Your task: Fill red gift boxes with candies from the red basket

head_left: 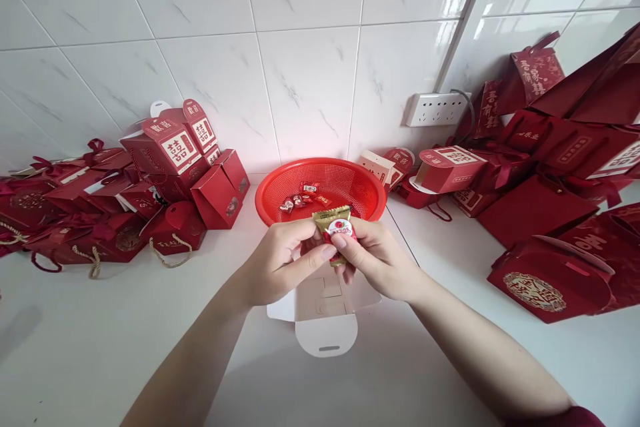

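A gold and red wrapped candy (pixel 330 225) is held between both hands, its printed label facing up. My left hand (pixel 285 257) pinches it from the left, the thumb against its lower edge. From the right, my right hand (pixel 377 253) is closed on the same candy, its thumb on the label. Just behind the hands, a red plastic basket (pixel 273 187) holds several small wrapped candies (pixel 305 199). Beneath the hands lies an open white box (pixel 325 333), its slotted flap towards me; the hands hide its far part.
Red gift boxes and bags are heaped on the left (pixel 170 153) and on the right (pixel 540 213). Small boxes (pixel 450 167) stand right of the basket. A white power strip (pixel 437 109) with a cable is on the tiled wall.
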{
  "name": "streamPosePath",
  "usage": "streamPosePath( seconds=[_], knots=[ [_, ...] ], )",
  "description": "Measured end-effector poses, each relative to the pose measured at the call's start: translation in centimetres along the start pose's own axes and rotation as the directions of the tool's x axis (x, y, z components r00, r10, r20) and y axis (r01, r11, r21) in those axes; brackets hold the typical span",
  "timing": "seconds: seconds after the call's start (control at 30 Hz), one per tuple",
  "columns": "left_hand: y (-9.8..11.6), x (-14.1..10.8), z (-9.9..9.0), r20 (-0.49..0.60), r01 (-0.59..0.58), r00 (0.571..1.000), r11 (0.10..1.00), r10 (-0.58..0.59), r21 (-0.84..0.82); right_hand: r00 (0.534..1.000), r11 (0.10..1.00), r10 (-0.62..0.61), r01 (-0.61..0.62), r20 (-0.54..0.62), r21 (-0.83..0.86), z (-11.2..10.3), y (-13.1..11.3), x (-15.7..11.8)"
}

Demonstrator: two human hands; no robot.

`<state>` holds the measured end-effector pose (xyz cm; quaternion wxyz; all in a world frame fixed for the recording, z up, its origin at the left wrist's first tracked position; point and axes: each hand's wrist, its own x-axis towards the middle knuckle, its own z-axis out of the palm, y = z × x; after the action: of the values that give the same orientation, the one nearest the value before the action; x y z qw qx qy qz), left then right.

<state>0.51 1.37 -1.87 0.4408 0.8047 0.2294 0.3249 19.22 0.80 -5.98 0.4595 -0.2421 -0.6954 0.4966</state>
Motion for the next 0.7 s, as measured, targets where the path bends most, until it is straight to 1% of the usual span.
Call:
streamPosePath(
  seconds=[0.03, 0.1, 0.17, 0.23, 0.27, 0.33, 0.4, 0.43, 0.47, 0.5, 0.53, 0.57, 0.6, 0.63, 0.67, 0.7],
  knots=[
    [0.0, -0.1, 0.0, 0.001, -0.007, 1.0, 1.0, 0.007, 0.01, 1.0, 1.0, -0.001, 0.001, 0.002, -0.003, 0.1, 0.0, 0.0],
    [0.2, -0.2, -0.2, -0.021, -0.011, 1.0, 0.996, 0.013, 0.085, 1.0, 1.0, 0.001, -0.001, 0.015, 0.002, 0.2, -0.1, 0.0],
    [0.4, -0.4, -0.5, -0.049, 0.02, 0.999, 0.98, -0.01, 0.198, 1.0, 1.0, 0.003, -0.003, 0.031, -0.013, 0.0, -0.5, 0.0],
    [0.8, -0.6, -1.0, -0.053, 0.062, 0.997, 0.95, -0.048, 0.306, 1.0, 0.996, -0.003, 0.005, 0.026, -0.084, -0.3, -1.2, -0.1],
    [1.0, -0.7, -1.4, -0.055, 0.075, 0.997, 0.933, -0.059, 0.352, 1.0, 0.992, -0.016, 0.016, 0.004, -0.127, -0.6, -1.6, -0.2],
    [1.3, -1.0, -2.2, -0.082, 0.093, 0.995, 0.9, -0.064, 0.426, 0.994, 0.979, -0.063, 0.045, -0.088, -0.199, -1.2, -2.4, -0.5],
    [1.4, -1.2, -3.1, -0.149, 0.13, 0.987, 0.866, -0.064, 0.484, 0.977, 0.968, -0.106, 0.06, -0.183, -0.242, -1.8, -3.1, -0.9],
    [1.3, -1.3, -3.5, -0.185, 0.165, 0.979, 0.847, -0.081, 0.505, 0.975, 0.962, -0.108, 0.053, -0.195, -0.267, -2.1, -3.4, -1.0],
    [1.2, -1.4, -3.9, -0.21, 0.205, 0.972, 0.827, -0.108, 0.523, 0.983, 0.952, -0.085, 0.033, -0.161, -0.303, -2.4, -3.5, -1.0],
    [1.0, -1.5, -4.3, -0.224, 0.25, 0.963, 0.805, -0.149, 0.539, 0.996, 0.935, -0.038, 0.004, -0.087, -0.356, -2.6, -3.5, -1.0],
    [0.8, -1.5, -4.5, -0.22, 0.292, 0.955, 0.78, -0.201, 0.554, 1.0, 0.902, 0.027, -0.023, 0.004, -0.431, -2.8, -3.5, -0.9],
    [0.6, -1.5, -4.8, -0.204, 0.327, 0.945, 0.753, -0.256, 0.571, 0.993, 0.851, 0.092, -0.043, 0.068, -0.524, -3.0, -3.4, -0.8],
    [0.3, -1.4, -4.9, -0.179, 0.353, 0.934, 0.726, -0.308, 0.591, 0.986, 0.778, 0.143, -0.061, 0.082, -0.625, -3.2, -3.2, -0.6],
    [0.1, -1.4, -5.0, -0.148, 0.365, 0.924, 0.702, -0.352, 0.611, 0.986, 0.688, 0.165, -0.087, 0.038, -0.721, -3.5, -3.0, -0.5],
    [-0.2, -1.3, -5.0, -0.115, 0.367, 0.916, 0.684, -0.385, 0.63, 0.988, 0.587, 0.148, -0.128, -0.049, -0.799, -3.8, -2.8, -0.4],
    [-0.5, -1.2, -5.0, -0.08, 0.359, 0.909, 0.673, -0.409, 0.647, 0.983, 0.494, 0.106, -0.18, -0.147, -0.851, -4.2, -2.7, -0.3]
  ],
)
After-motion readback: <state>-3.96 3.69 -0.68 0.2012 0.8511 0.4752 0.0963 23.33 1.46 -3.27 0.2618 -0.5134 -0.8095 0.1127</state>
